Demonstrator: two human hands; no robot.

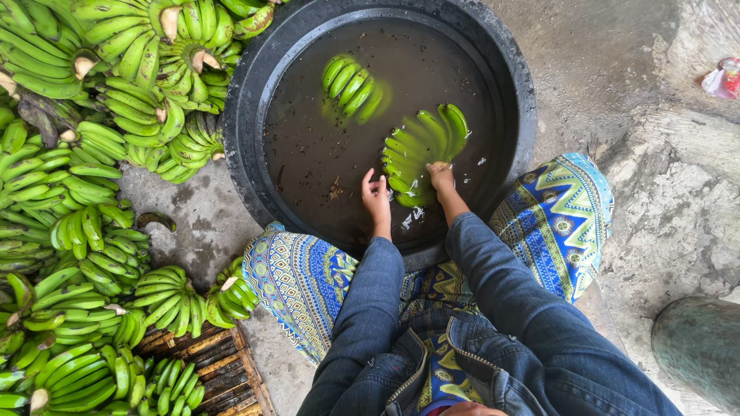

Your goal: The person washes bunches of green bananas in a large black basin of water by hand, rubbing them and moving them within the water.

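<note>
Here, two banana bunches (422, 150) in one tub (254, 92); right hand (441, 177) fingers gripping one, left hand (376, 194) fingers loosely curled, empty.

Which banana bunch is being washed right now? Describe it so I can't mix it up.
Find the black tub of murky water. Two green bunches float in it; the one meant is the larger fan-shaped banana bunch nearer the person, held by the right hand, unlike the smaller loose bunch.

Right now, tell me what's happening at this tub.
A person in denim sleeves crouches over a black tub of murky water. Their right hand grips a green banana bunch at the surface, and the left hand is open, dipped in beside it. A second bunch floats farther back. More green bunches are piled to the left.
</note>
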